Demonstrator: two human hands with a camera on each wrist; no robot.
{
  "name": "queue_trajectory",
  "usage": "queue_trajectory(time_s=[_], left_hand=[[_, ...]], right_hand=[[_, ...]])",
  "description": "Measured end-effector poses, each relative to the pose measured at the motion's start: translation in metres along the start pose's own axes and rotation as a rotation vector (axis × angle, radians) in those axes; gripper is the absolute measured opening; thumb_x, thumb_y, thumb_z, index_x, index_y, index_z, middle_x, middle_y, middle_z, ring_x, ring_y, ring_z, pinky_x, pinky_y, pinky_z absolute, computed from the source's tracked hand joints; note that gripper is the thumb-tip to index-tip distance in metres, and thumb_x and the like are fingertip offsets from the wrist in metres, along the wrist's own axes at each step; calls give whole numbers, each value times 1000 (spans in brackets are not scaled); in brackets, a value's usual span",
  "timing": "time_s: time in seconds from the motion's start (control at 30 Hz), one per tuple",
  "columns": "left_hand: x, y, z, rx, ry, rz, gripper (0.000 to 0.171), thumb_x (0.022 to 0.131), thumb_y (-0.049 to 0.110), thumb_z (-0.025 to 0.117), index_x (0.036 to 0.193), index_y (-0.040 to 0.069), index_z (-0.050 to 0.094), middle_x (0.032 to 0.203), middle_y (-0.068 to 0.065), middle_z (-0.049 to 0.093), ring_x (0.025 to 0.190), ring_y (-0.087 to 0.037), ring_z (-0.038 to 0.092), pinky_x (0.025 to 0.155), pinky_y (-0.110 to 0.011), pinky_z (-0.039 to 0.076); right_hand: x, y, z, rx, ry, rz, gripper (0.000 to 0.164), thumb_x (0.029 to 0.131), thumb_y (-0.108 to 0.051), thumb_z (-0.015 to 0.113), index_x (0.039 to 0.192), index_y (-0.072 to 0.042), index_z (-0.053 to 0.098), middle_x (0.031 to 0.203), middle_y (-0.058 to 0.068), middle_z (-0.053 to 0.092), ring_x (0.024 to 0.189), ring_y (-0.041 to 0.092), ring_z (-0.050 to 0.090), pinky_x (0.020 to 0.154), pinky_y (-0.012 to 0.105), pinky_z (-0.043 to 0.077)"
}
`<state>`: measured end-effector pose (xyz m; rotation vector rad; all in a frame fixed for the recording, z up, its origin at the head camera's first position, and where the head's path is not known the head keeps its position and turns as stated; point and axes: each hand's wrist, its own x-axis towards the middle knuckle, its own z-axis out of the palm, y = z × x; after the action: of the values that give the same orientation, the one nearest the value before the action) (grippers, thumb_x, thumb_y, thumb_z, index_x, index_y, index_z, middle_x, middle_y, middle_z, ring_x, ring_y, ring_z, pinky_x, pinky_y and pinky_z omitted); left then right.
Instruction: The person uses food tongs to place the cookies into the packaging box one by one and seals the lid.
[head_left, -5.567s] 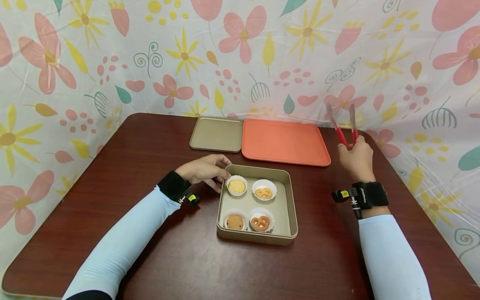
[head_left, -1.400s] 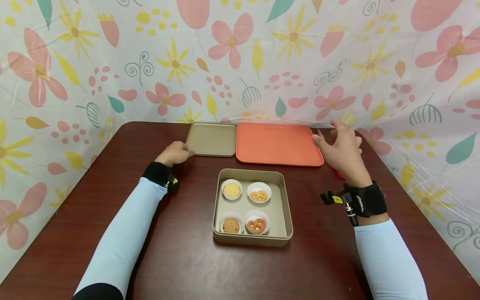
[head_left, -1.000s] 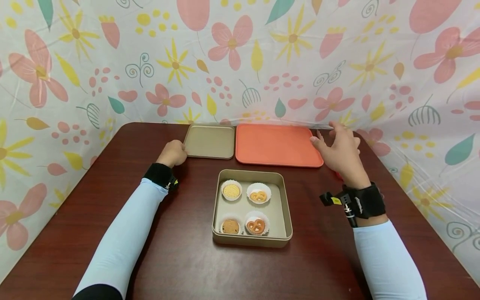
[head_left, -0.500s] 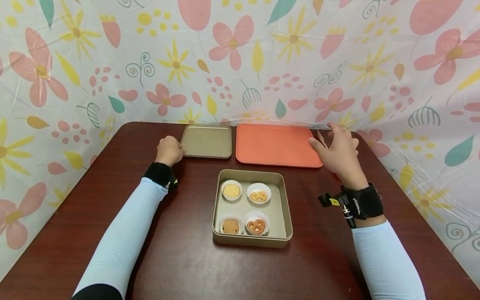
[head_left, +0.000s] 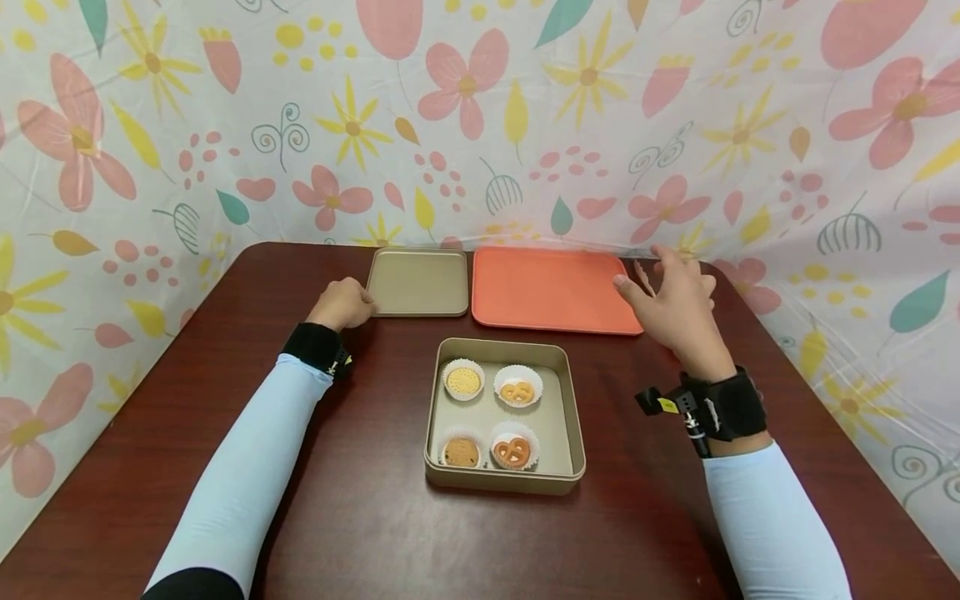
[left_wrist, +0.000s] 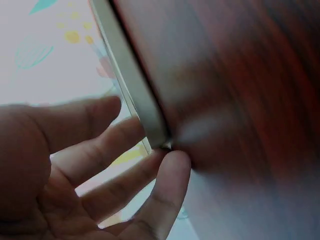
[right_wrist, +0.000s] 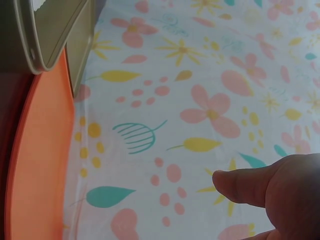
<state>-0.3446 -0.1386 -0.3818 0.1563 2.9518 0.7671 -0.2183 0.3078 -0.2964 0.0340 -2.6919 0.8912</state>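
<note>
At the far left of the table, my left hand point(head_left: 342, 303) touches the near left corner of a small gold tray point(head_left: 417, 282). In the left wrist view its fingers point(left_wrist: 125, 185) lie loosely against the tray's edge point(left_wrist: 142, 95), the thumb apart from it. An orange tray point(head_left: 555, 290) lies just right of the gold one. My right hand point(head_left: 682, 312) hovers at the orange tray's right end, thumb point(right_wrist: 245, 185) stretched out; its other fingers are mostly hidden. A thin pale strip shows behind that hand, too small to make out.
A square gold tin point(head_left: 558, 417) stands nearer in the middle. Inside, in white paper cups, are a round yellow cracker point(head_left: 462, 381), a pale pretzel point(head_left: 517, 392), a brown cookie point(head_left: 461, 452) and a brown pretzel point(head_left: 512, 452). A flowered cloth point(head_left: 480, 125) hangs behind the table.
My left hand has left the tin for the gold tray, which slid left and then slightly back right. The red-handled tongs are no longer raised in my right hand.
</note>
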Motion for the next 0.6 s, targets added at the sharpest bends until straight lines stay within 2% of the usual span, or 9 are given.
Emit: queue_trajectory(time_s=[0.07,0.13,0.27,0.3,0.37,0.47,0.6], left_hand=[[1,1,1,60,-14,10,30,100,21,65,86,-2,78,81,-12,67,86,-32,60,72,-41,54],[1,2,2,109,13,4,33,98,23,68,78,-3,74,73,-11,61,77,-30,56,67,-39,52],[2,3,3,146,81,-50,33,91,20,76,103,-11,70,100,-27,65,91,-40,61,85,-51,58],[2,2,3,147,95,-57,35,88,16,77,106,-12,68,103,-30,65,92,-42,61,86,-52,58],[2,1,4,133,113,-77,31,83,8,77,105,-12,68,101,-30,64,90,-44,61,82,-52,59],[2,-1,2,118,122,-78,20,78,-3,71,96,-11,68,90,-27,63,81,-43,61,68,-46,60],[-1,0,-1,105,107,-60,8,79,-5,65,86,-7,67,77,-21,62,72,-40,61,58,-39,56]], right_hand=[[0,0,0,2,-2,-3,85,101,-49,59,160,-1,23,145,34,32,124,54,20,97,80,18],[0,-1,0,0,-3,-4,84,101,-48,59,160,-1,23,146,34,31,124,54,19,97,80,18],[1,-2,0,-14,-1,1,84,101,-48,60,160,0,24,147,35,31,125,54,19,95,76,24],[1,-2,1,-18,-1,1,84,101,-48,60,160,0,24,147,35,31,125,54,19,94,75,26],[1,-2,1,-24,1,-2,84,101,-48,60,160,1,24,147,35,31,125,54,19,92,73,29],[0,-3,1,-27,1,-15,83,101,-47,60,160,1,25,145,36,31,124,54,20,89,67,33],[-1,-2,1,-16,-3,-34,81,102,-45,59,159,1,25,144,37,31,121,53,20,87,61,31]])
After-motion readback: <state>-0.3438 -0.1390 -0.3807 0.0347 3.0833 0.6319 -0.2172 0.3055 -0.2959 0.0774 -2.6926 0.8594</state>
